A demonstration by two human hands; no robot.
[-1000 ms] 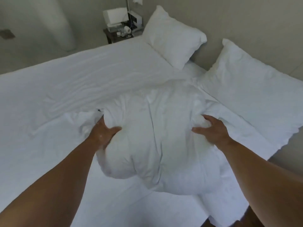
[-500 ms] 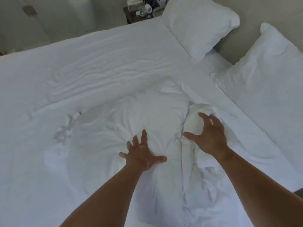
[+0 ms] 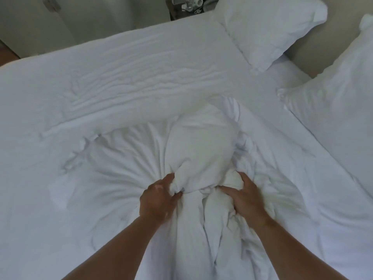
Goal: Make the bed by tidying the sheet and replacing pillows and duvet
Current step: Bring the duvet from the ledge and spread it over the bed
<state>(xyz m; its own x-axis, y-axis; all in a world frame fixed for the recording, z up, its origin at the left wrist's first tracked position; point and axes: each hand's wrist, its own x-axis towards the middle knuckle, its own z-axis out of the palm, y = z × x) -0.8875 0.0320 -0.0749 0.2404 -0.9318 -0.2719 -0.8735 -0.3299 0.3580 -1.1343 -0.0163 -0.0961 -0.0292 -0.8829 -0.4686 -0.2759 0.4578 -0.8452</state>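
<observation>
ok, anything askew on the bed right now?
Yes: the white duvet is bunched into a lump mid-bed, gripped by the left hand and right hand. The white sheet behind is rippled.

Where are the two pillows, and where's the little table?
Left pillow [image 3: 268, 27], head view, middle of its top face.
Right pillow [image 3: 339, 106], head view, middle of its face.
Bedside table [image 3: 175, 12], head view, its dark front edge beyond the bed.
</observation>
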